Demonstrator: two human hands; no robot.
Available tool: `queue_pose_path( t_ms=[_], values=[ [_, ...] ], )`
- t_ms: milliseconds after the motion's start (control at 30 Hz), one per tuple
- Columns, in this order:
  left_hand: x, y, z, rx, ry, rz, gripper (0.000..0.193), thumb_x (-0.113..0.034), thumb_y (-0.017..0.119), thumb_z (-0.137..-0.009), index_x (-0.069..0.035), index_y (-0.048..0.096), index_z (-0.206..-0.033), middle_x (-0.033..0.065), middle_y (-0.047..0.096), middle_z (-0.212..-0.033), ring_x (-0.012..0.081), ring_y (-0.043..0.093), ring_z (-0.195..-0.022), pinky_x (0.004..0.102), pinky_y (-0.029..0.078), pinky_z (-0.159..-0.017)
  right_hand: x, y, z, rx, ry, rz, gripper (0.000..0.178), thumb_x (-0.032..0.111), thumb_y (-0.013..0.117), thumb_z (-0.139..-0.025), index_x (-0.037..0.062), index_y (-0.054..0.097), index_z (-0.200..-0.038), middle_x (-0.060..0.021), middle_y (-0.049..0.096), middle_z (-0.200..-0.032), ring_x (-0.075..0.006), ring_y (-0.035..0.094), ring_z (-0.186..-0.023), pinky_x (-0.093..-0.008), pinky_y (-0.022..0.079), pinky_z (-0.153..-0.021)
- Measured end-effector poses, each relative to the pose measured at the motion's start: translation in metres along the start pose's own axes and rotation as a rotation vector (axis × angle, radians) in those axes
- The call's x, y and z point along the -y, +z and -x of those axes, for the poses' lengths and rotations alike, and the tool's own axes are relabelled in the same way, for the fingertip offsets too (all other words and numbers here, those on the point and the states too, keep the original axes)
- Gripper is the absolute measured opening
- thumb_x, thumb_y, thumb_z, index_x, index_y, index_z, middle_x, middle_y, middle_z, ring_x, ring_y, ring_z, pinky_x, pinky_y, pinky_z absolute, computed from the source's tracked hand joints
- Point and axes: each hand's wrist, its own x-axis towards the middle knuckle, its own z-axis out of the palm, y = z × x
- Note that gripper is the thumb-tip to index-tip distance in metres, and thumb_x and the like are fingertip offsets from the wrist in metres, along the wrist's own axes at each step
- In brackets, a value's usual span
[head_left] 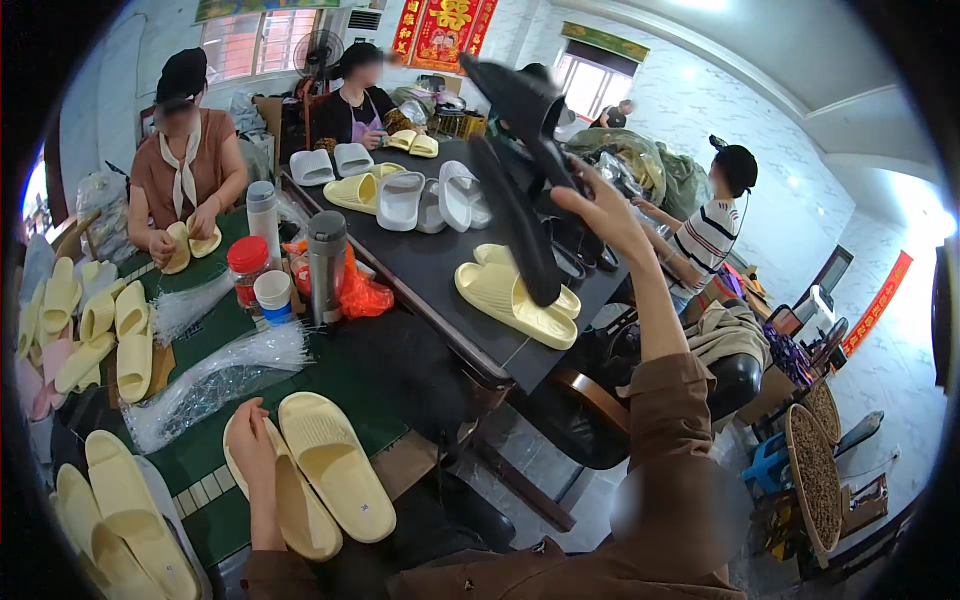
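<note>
My right hand (605,210) is raised over the dark table, closed on a pair of black slippers (520,190). The slippers tilt steeply in the air, slightly blurred. Low in front of me, my left hand (252,440) lies over the toe and strap of a pale yellow slipper (305,515), its fingertips bent at the toe and partly hidden. The matching yellow slipper (340,465) lies right beside it, toe pointing away from me. Below the raised black pair, another pair of yellow slippers (515,305) rests on the dark table (420,270).
White and grey slippers (400,195) stand farther back. On the green surface (350,375) are clear plastic bags (225,380), a red-lidded jar (248,270), a cup (272,295) and a steel flask (326,265). More yellow slippers (130,340) lie left. Several people work around; one handles yellow slippers.
</note>
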Motion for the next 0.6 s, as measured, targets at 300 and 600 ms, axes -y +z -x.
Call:
queue_pose_path(
  t_ms=[300,600],
  values=[
    [0.009,-0.002,0.001,-0.005,-0.033,0.007,0.02,-0.01,0.049,-0.094,0.001,0.063,-0.103,0.0139,0.067,-0.086,0.0246,0.065,-0.079,0.0342,0.049,-0.072,0.037,0.089,0.043,0.436,0.218,0.385,0.094,0.069,0.062,-0.071,-0.0053,0.053,-0.128,-0.0268,0.063,-0.112,-0.0395,0.061,-0.106,-0.0418,0.046,-0.093],
    [-0.008,-0.004,0.0,0.033,-0.09,-0.013,0.021,-0.011,0.047,-0.095,0.0,0.064,-0.102,0.0116,0.067,-0.085,0.0238,0.063,-0.078,0.0336,0.048,-0.071,-0.013,0.113,0.037,0.317,0.324,0.267,0.093,0.077,0.055,-0.071,-0.0078,0.065,-0.107,-0.0294,0.065,-0.103,-0.0399,0.063,-0.101,-0.0435,0.048,-0.089]
  ],
)
